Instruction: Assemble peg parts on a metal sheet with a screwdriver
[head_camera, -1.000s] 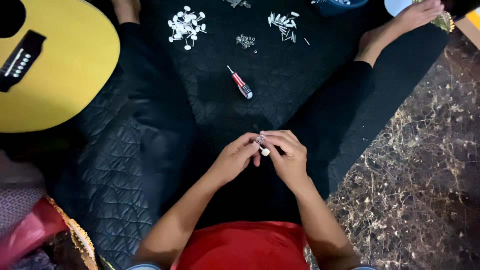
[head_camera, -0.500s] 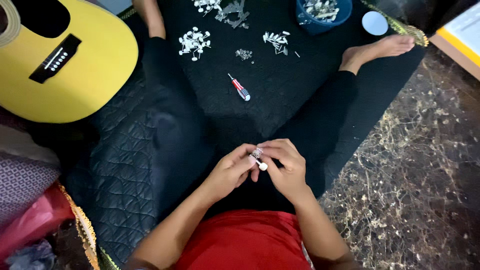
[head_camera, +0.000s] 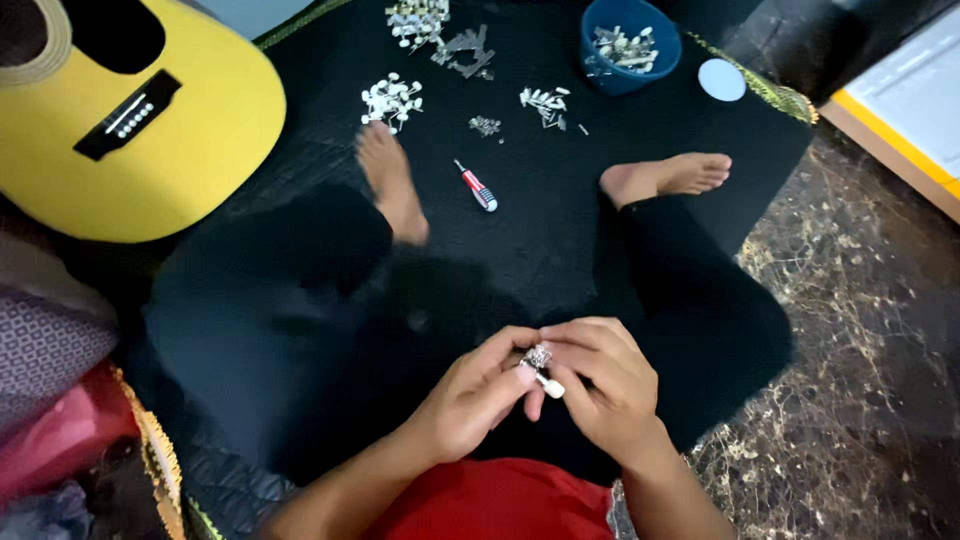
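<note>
My left hand (head_camera: 468, 398) and my right hand (head_camera: 604, 385) meet in front of my lap. Together they pinch a small metal tuning peg (head_camera: 540, 367) with a white knob; the metal gear end sits between the fingertips of both hands. Both hands hover over my black-trousered legs, above my red shirt. A small screwdriver (head_camera: 476, 186) with a red handle lies on the black mat (head_camera: 540, 230) between my bare feet, well ahead of the hands.
A yellow acoustic guitar (head_camera: 130, 130) lies at the upper left. Piles of white-knobbed pegs (head_camera: 390, 100) and metal parts (head_camera: 545, 102) lie on the mat. A blue bowl (head_camera: 630, 45) holds more parts; a white disc (head_camera: 722, 80) is beside it. Marbled floor (head_camera: 860, 380) is on the right.
The view has tilted so my feet and legs now sit lower in frame; my left foot has drawn in toward the screwdriver. Both hands stay closed on the peg.
</note>
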